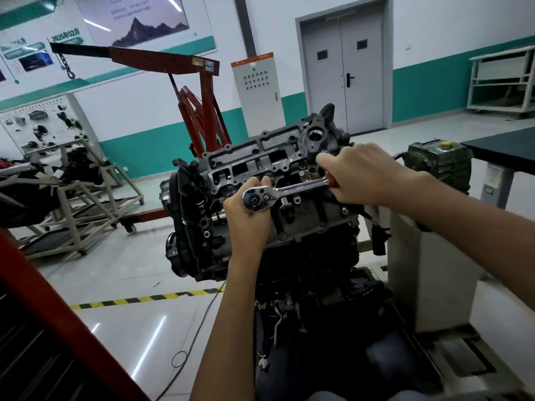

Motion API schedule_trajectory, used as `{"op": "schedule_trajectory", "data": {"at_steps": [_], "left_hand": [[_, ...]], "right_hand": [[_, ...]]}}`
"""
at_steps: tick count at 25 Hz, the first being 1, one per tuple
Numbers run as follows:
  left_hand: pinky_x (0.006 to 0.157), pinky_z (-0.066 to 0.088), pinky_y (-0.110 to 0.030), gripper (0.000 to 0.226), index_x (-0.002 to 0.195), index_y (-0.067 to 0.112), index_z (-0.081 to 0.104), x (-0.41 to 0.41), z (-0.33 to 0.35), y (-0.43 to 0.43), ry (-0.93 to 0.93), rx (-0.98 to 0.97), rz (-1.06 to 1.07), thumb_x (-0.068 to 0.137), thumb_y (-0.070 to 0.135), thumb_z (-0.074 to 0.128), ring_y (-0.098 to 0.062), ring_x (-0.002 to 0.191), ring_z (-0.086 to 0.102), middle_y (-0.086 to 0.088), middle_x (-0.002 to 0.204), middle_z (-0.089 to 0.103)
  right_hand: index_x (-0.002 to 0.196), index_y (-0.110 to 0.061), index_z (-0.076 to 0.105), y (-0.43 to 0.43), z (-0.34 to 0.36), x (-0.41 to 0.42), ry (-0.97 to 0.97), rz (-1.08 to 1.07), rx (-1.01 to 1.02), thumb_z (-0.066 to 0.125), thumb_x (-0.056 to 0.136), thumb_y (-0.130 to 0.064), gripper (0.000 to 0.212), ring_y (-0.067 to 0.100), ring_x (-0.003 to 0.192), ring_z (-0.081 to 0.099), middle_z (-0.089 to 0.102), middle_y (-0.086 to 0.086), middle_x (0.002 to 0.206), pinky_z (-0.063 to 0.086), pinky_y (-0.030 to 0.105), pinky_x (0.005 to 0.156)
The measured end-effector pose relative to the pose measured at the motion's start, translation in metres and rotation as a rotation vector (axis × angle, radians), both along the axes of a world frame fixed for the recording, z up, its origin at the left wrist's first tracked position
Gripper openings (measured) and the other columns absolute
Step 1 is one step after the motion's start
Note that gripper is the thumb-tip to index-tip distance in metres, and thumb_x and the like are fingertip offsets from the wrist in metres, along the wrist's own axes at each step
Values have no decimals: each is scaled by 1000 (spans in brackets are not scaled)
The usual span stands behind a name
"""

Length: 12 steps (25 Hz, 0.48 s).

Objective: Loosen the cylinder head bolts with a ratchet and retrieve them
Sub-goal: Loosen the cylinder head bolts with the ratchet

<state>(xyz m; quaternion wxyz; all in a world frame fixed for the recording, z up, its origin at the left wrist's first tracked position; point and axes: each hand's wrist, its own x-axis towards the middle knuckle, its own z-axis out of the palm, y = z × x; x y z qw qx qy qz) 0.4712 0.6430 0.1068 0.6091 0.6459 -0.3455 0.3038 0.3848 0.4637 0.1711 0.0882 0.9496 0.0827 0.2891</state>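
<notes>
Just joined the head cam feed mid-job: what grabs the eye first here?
The chrome ratchet is held over the cylinder head at centre frame, the right hand gripping its red handle and the left hand holding its drive end. A red engine hoist stands behind, toward the frame's left.
</notes>
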Motion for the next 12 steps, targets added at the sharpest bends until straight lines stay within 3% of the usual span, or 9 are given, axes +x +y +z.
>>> {"op": "schedule_trajectory", "data": {"at_steps": [3,5,7,8,10,12], "left_hand": [[51,28,-33,40,62,7,37,-2,-3,1,50,-116,8,94,19,58,-12,53,31,4,54,33],[55,36,-26,35,63,21,39,-8,-3,-7,16,-193,13,91,13,58,-6,54,34,13,56,38],[65,41,-15,38,65,29,39,-12,-2,-18,77,-252,-60,91,8,57,0,55,32,18,57,40],[70,41,-16,40,66,29,39,-9,-3,-21,109,-253,-79,92,5,57,1,55,32,20,56,40],[67,40,-19,42,64,26,37,-3,-5,-20,119,-237,-86,92,1,55,1,54,32,20,55,39],[57,34,-20,43,61,23,32,2,-6,-11,58,-250,-92,90,0,56,-2,54,31,17,56,35]], "right_hand": [[73,-20,32,26,-37,-9,42,-70,196,51,79,-14,20,9,46,36,37,-6,55,36,26,49],[70,-20,34,63,-83,-19,109,-93,567,50,80,-16,19,23,59,50,49,1,63,45,32,59],[66,-20,36,100,-111,-24,194,-47,960,51,81,-16,21,21,62,51,51,3,68,43,30,57],[65,-21,37,112,-120,-23,199,-13,1073,52,81,-16,22,19,60,51,51,3,68,44,31,55],[66,-21,36,114,-118,-23,201,6,1047,52,82,-17,23,23,62,52,49,3,67,48,34,60],[70,-20,33,86,-98,-24,183,-27,754,51,81,-19,22,31,69,57,46,3,67,48,37,64]]}}
